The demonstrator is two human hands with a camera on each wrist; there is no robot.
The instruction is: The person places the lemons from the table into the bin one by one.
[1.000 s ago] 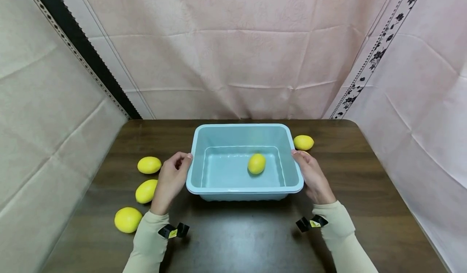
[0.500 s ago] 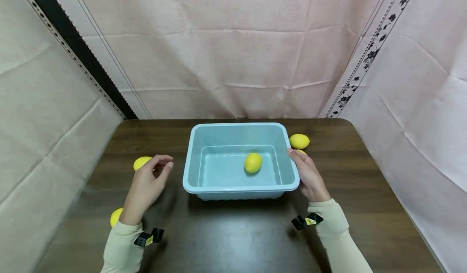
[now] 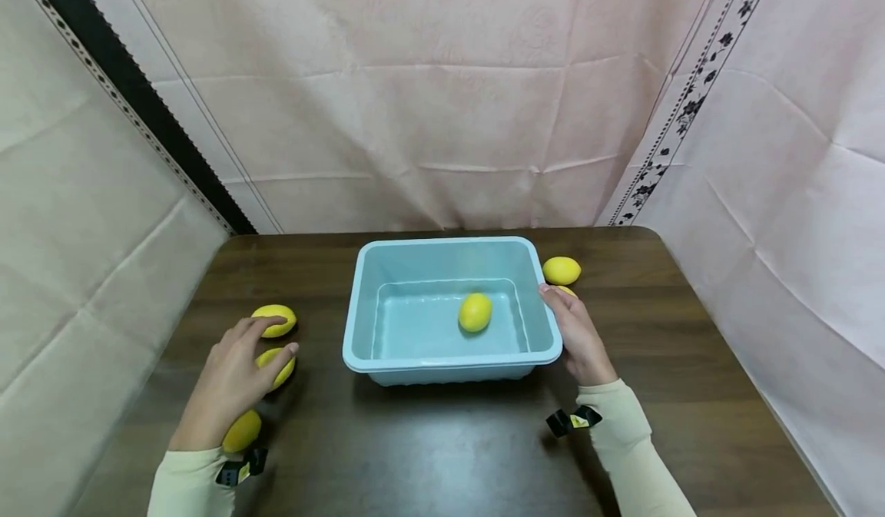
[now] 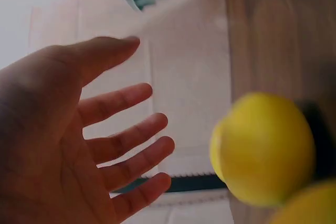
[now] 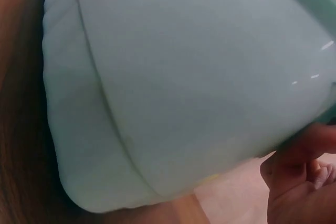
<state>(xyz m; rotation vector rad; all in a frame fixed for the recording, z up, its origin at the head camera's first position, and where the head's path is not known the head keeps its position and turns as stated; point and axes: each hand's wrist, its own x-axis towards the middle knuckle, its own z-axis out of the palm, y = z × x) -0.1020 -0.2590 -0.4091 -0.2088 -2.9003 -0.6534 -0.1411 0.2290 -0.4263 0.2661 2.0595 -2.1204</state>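
A light blue plastic basin [image 3: 452, 364] stands on the table with one lemon [image 3: 475, 313] inside. My right hand [image 3: 582, 342] grips its right rim; in the right wrist view, curled fingers [image 5: 302, 177] meet the rim beside the basin's pale outer wall [image 5: 184, 87]. To the left, my left hand [image 3: 224, 382] hovers over a column of lemons, fingers spread and holding nothing. Its fingers partly cover the far lemon [image 3: 280, 321] and the middle lemon [image 3: 285, 373]; the near lemon [image 3: 242, 431] lies by the wrist. The left wrist view has a lemon [image 4: 268, 150] apart from the fingertips.
Two more lemons lie right of the basin: one by the far corner [image 3: 561, 270], another [image 3: 567, 291] mostly hidden behind my right hand. The dark wooden table [image 3: 442, 455] ends at a pale cloth backdrop [image 3: 442, 140], with cloth on both sides too.
My left hand has let go of the basin's left rim and moved left over the lemons, its fingers spreading. My right hand keeps its grip on the basin.
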